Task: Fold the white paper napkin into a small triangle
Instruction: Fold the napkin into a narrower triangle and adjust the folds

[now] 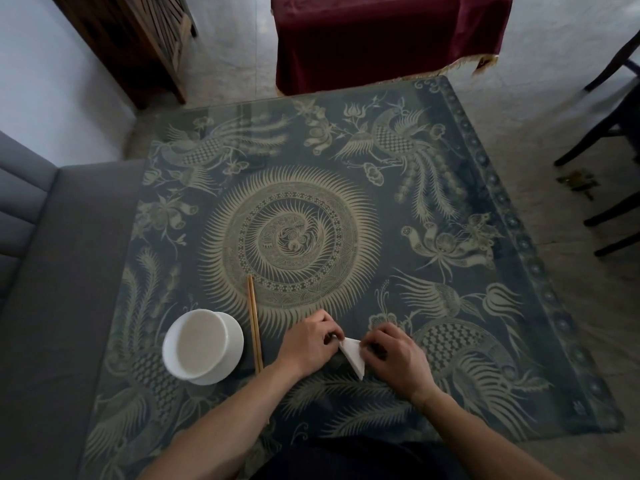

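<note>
The white paper napkin (354, 356) lies on the patterned table near its front edge, folded into a small narrow triangle. Only part of it shows between my hands. My left hand (310, 342) pinches its upper left corner with curled fingers. My right hand (398, 358) covers its right side, with the fingertips pressing on the top edge. The napkin's right part is hidden under that hand.
A white bowl (202, 346) stands on a white saucer to the left of my hands. A pair of wooden chopsticks (254, 323) lies between bowl and hands. The dark patterned tablecloth (450, 202) covers the table. Grey sofa (52, 271) at left, dark chairs (609, 133) at right.
</note>
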